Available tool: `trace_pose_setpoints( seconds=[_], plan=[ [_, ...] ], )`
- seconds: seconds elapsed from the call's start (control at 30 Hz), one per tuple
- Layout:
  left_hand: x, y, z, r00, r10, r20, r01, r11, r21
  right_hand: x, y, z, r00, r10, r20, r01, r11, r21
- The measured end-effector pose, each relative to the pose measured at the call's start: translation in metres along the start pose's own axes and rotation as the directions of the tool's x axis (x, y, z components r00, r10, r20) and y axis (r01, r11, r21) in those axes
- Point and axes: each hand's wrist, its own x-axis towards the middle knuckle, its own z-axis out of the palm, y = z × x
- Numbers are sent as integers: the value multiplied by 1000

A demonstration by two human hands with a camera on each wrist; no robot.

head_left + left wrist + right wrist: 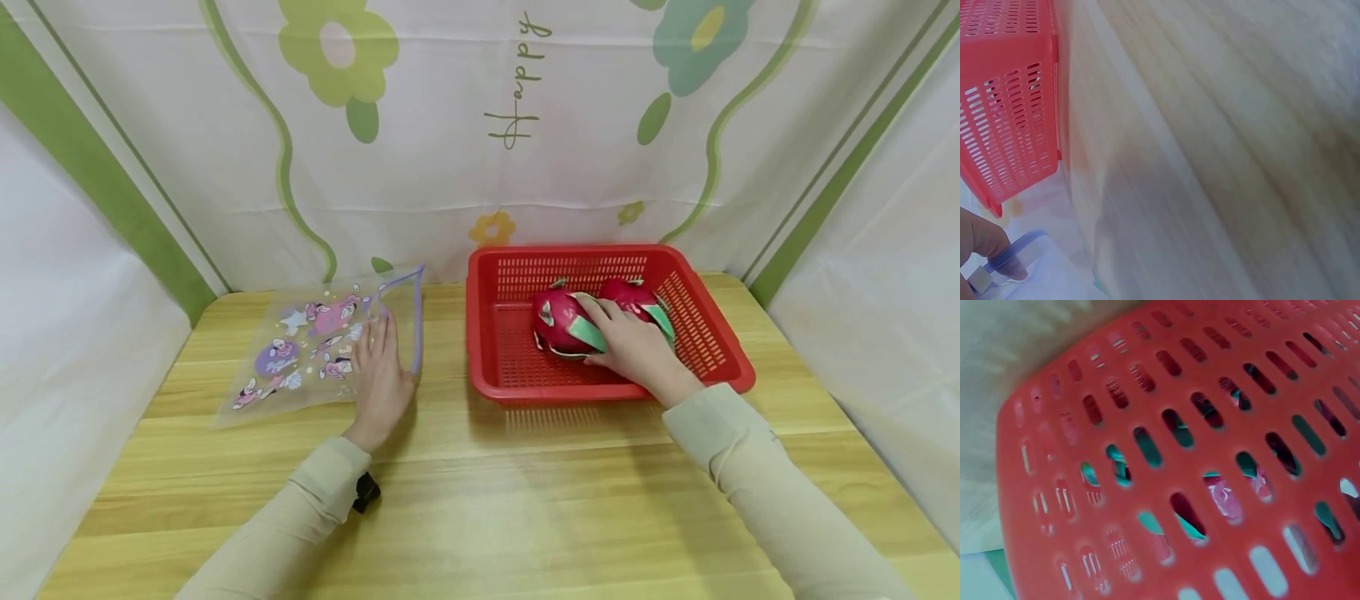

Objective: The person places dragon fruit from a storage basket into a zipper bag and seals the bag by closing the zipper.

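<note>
A clear zip bag with pink cartoon prints and a purple-edged mouth lies at the left. My left hand holds it at that mouth; in the left wrist view a fingertip sits inside the purple rim, beside a white slider. Two dragon fruits with green scales lie in a red basket. Reaching over the near rim, my right hand grips the left dragon fruit. The other dragon fruit sits just behind that hand. Through the basket's slots the right wrist view shows bits of pink and green.
Both hands work above a wooden table. Behind it hangs a white curtain with printed flowers, and more white cloth stands at both sides. A small black device shows under the left cuff.
</note>
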Motion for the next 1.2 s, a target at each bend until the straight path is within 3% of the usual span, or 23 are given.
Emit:
trace_pose_setpoints(
  seconds=[0.77,1.2],
  plan=[
    [2,-1,2,1000,9,15,-9,1000,-17,3,2,-2,999,-44,-33,45,998,50],
    [2,-1,2,999,46,-16,-46,999,9,8,6,-8,997,27,66,-34,993,114]
  ],
)
